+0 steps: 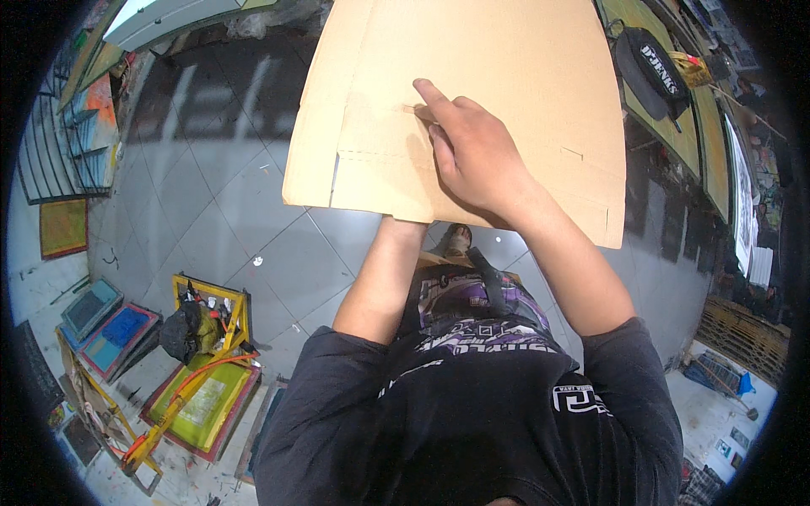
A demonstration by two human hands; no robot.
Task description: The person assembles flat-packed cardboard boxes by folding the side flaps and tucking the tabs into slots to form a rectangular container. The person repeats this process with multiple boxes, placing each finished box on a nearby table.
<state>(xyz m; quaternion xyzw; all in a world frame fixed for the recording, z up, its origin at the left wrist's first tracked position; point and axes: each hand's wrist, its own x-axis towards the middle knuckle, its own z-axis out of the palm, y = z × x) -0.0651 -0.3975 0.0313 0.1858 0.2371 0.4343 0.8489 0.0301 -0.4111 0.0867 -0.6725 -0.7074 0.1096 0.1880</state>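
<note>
Brown cardboard (523, 51) is filling the upper middle of the view, and the right hand (483, 156) is lying over it, back upward, the index finger (433, 99) stretching toward the far left and the thumb (442, 150) pointing along below. The other fingers are hiding beneath, so whether they're pinching anything, I cannot tell. The right forearm (574, 253) is slanting in from the lower right. The left forearm (375, 278) is running up and vanishing under the cardboard's near edge; the left hand is hiding there, its grip impossible to tell.

On to the lettering! White print is crossing the black T-shirt (481, 422), a boxy white emblem (582, 399) sitting toward the right. Upper right, a black cap (637, 63) is showing bold white letters.

Farther out, a foot (458, 240) is peeking out over grey floor tiles (253, 185). Lower left, a dark bundle (179, 333) is hanging by a yellow metal frame (246, 314), a yellow-green screen-printing frame (198, 405) is lying below, and a blue-meshed one (126, 325) is resting farther left.
</note>
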